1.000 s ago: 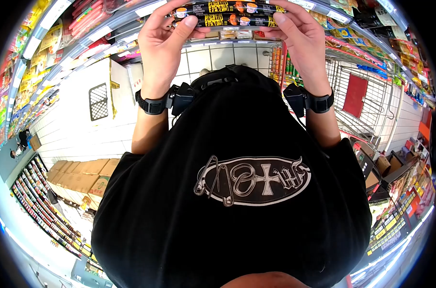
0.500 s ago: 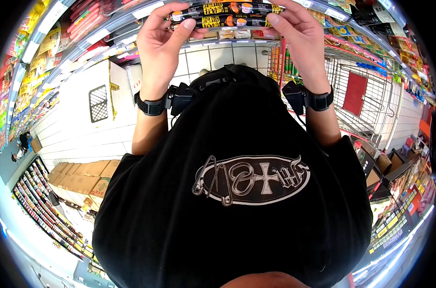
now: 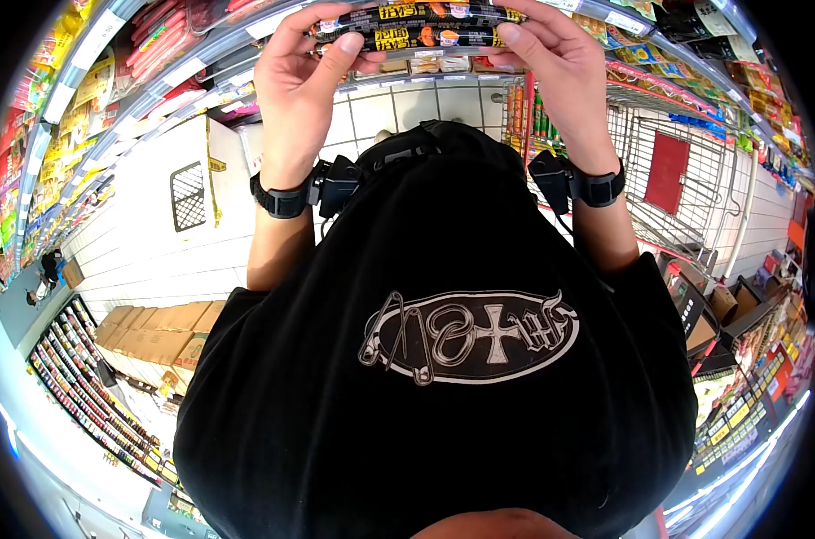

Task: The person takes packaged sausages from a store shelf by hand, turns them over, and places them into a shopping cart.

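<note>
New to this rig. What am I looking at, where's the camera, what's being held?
No robot here: a person works with two bare hands. One camera, worn on the head, takes every picture, looking forward and down, so the black shirt fills the middle. Its wide lens bends the edges.

The left hand and right hand together hold slim black packets with yellow print, one at each end. Both wrists wear black straps with small boxy devices.

Around them are stocked shelves; a wire cart with a red panel stands at right, brown cartons at left.
</note>
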{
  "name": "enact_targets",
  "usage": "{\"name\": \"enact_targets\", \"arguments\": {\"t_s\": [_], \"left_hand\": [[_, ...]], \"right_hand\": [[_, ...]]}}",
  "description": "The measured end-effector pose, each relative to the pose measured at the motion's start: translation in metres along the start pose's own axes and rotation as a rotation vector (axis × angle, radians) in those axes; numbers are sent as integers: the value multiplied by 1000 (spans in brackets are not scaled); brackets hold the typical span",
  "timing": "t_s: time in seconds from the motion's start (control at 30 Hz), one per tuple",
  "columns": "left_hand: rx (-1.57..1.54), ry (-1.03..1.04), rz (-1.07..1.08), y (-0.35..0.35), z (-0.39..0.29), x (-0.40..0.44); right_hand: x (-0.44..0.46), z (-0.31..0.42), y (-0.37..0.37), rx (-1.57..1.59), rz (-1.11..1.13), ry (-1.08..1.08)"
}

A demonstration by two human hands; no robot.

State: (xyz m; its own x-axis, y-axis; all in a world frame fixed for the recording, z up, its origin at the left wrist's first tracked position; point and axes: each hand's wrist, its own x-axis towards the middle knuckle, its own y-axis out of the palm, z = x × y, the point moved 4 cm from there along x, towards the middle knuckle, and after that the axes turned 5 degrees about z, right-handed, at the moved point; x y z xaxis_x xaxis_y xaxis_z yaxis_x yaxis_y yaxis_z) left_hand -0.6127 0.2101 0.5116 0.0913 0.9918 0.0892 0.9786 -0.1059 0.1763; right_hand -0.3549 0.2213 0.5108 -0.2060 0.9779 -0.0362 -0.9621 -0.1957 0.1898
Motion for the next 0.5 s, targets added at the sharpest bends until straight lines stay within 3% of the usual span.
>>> {"name": "enact_targets", "arguments": {"t_s": [0.5], "left_hand": [[26,-45,12,7,-2,-4]], "right_hand": [[-8,-5,-4,-42,-42,3]]}}
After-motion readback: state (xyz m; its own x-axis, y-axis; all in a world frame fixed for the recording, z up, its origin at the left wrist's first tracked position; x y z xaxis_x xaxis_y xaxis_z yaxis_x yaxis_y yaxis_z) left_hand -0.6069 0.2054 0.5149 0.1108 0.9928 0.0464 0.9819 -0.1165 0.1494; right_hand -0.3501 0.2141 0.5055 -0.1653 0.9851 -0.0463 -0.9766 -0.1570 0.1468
